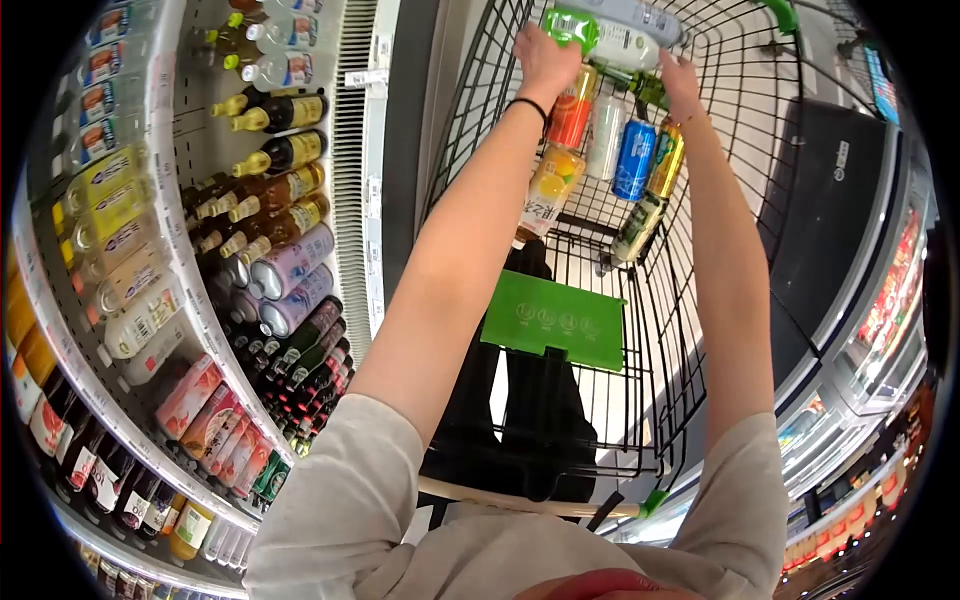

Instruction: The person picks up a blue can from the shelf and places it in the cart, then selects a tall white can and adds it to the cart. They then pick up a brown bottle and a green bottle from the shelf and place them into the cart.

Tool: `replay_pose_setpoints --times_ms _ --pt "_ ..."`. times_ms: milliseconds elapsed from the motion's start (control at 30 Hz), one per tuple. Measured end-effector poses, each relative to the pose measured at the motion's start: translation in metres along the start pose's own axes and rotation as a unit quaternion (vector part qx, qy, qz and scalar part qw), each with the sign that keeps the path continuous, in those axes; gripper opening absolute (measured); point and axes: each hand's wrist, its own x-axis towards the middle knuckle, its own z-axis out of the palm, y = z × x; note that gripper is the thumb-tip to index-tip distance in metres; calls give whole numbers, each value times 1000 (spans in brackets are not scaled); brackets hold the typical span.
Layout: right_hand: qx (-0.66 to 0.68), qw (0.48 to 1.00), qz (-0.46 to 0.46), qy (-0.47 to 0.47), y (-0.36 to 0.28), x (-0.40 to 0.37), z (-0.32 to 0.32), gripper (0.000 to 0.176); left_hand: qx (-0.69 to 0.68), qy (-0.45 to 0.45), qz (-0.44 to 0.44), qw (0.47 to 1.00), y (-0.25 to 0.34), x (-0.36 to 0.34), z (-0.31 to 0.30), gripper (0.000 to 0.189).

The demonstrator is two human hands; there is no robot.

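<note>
At the far end of the shopping cart [740,60], my left hand [548,68] closes around the green end of a bottle with a pale label [625,46]. My right hand [681,88] is at the bottle's other end, fingertips against it. Beyond it lies another pale bottle [640,15]. Nearer me in the basket are an orange-red can [572,115], a clear bottle [605,135], a blue can [634,160], a yellow can [666,160], a juice bottle with oranges on its label [553,185] and a dark-labelled can [637,230]. Green glass shows partly between my hands.
A green plastic flap [555,320] hangs at the cart's near end, above the handle [530,500]. To the left rises a drinks shelf [165,200] stocked with bottles, cans and cartons. A dark freezer cabinet [825,200] runs along the right.
</note>
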Motion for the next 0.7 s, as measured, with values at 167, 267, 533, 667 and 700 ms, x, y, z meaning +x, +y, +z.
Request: replay_pose_setpoints --times_ms 167,267,533,667,700 --pt "138 989 8 -59 32 21 3 81 -63 -51 12 997 -49 40 30 85" --pt "259 965 17 -34 27 9 8 67 -70 -6 -40 997 -46 39 33 87" --pt "437 894 -69 -69 -14 -54 11 46 -279 -11 -117 953 -9 1 -4 56" --pt "438 892 -106 -35 -37 -96 -2 42 -316 -29 -137 938 13 -37 -15 47" --pt "453 884 -109 -40 -41 -107 -6 42 -301 14 -132 944 -30 -26 25 49"
